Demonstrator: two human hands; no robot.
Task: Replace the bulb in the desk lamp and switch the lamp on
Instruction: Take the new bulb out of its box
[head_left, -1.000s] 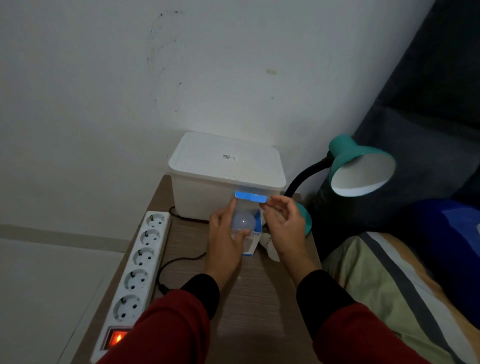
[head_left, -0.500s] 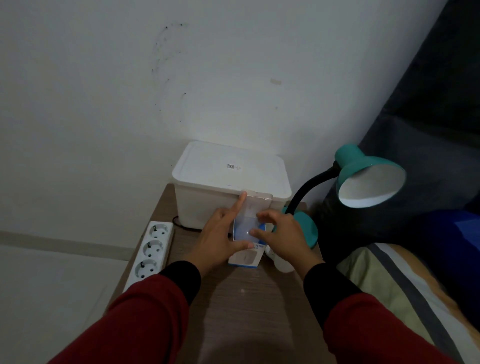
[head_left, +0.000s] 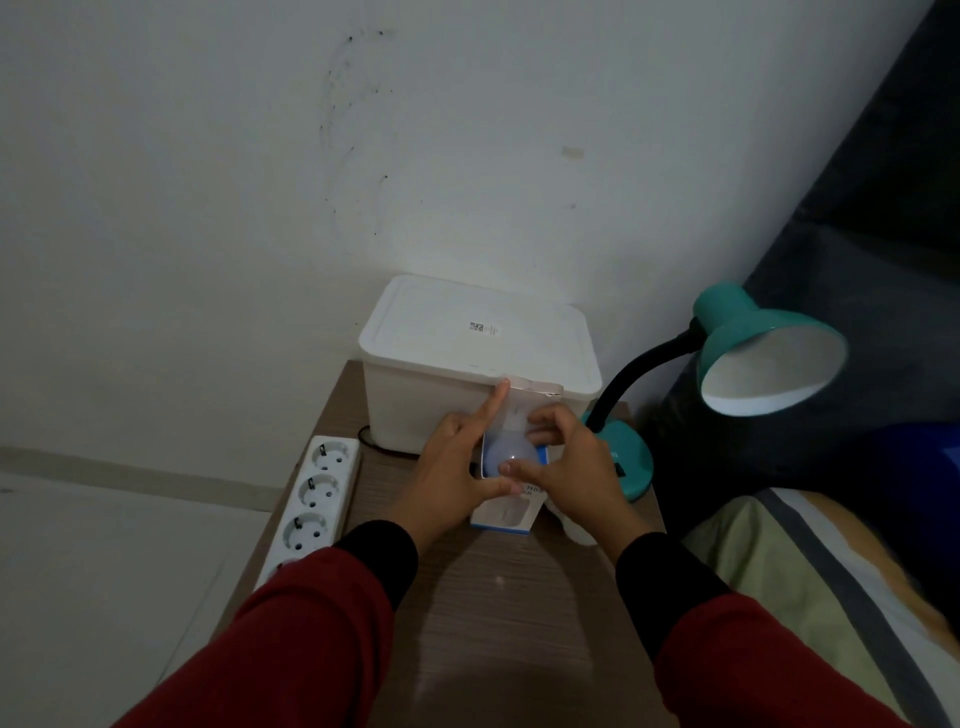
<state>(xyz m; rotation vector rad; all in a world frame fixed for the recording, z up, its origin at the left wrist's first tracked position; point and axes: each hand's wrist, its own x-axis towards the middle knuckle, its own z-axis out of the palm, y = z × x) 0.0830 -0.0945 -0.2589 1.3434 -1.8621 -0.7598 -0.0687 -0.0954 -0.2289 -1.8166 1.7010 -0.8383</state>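
A white bulb (head_left: 505, 451) sits inside a clear blister package (head_left: 503, 514) with a blue and white card back, standing on the wooden table (head_left: 498, 623). My left hand (head_left: 452, 475) grips the package's left side, its forefinger stretched up along the edge. My right hand (head_left: 579, 480) holds the right side, thumb and fingers pressed on the front over the bulb. The teal desk lamp has its base (head_left: 631, 465) just right of my right hand and its shade (head_left: 763, 353) up at the right, dark, with no bulb showing in the opening.
A white lidded storage box (head_left: 478, 343) stands right behind the package against the wall. A white power strip (head_left: 317, 491) lies along the table's left edge. Something white and rounded (head_left: 584, 532) lies under my right wrist. A bed with a striped blanket (head_left: 810, 587) borders the right.
The package has come down closer to the table. My right hand slid from the top flap down onto the front over the bulb. The view shifted, hiding the strip's lit switch.
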